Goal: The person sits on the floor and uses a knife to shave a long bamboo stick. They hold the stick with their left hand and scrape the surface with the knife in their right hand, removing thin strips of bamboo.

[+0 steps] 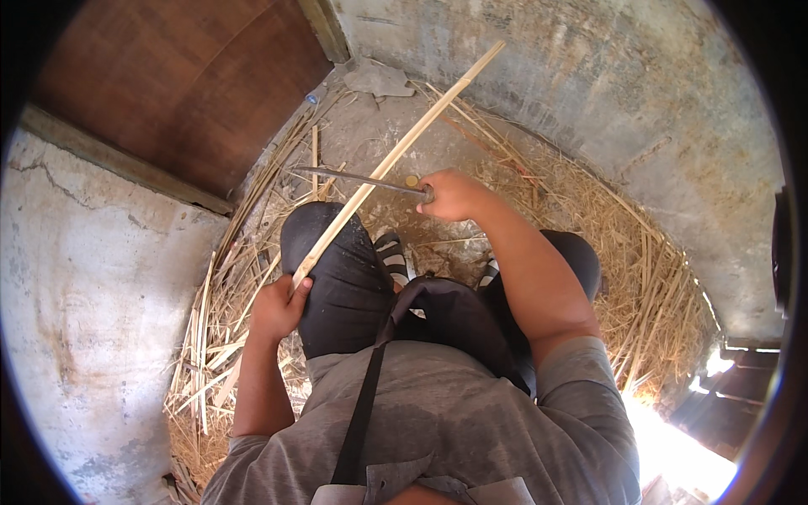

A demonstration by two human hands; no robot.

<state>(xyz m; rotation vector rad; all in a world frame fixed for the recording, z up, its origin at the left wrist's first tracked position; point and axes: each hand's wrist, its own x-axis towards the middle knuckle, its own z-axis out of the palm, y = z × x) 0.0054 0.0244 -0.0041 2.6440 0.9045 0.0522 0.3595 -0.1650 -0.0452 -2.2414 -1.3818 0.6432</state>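
Observation:
A long pale bamboo strip slants up and away to the right, across my left knee. My left hand is closed around its near end, thumb on top. In my right hand is the handle of a long thin knife, its dark blade pointing left. The blade crosses the strip near the middle of its length; whether its edge is cutting into the wood cannot be made out. My right fingers are wrapped round the handle.
Loose bamboo strips lie in a heap along the left wall. Shavings and more strips cover the ground at the right, below a stained concrete wall. A brown wooden panel stands at the far left. A black bag rests on my lap.

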